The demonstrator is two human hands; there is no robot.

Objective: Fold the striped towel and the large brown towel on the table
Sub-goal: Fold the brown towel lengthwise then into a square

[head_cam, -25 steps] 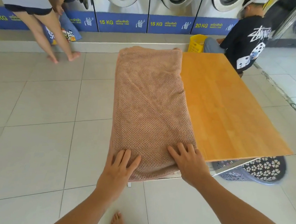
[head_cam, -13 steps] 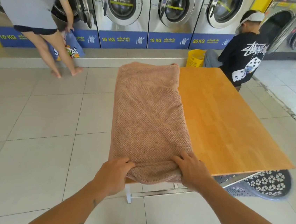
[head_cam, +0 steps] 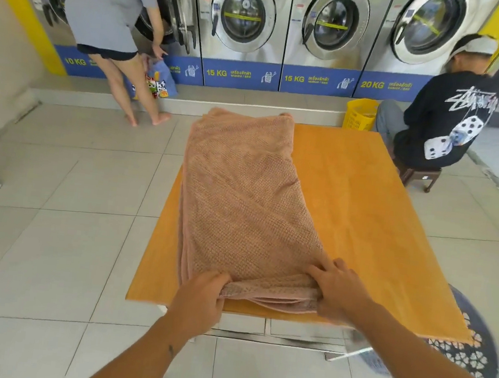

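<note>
Both hands have gone from lying flat on the brown towel (head_cam: 246, 207) to gripping its near end. Left hand (head_cam: 199, 300) has its grip clenched around the near left corner, fingers curled under the folded layers. Right hand (head_cam: 336, 290) pinches the near right corner, fingers spread on top. Folded into a long strip, the towel lies along the left half of the wooden counter (head_cam: 362, 219), reaching its far edge.
</note>
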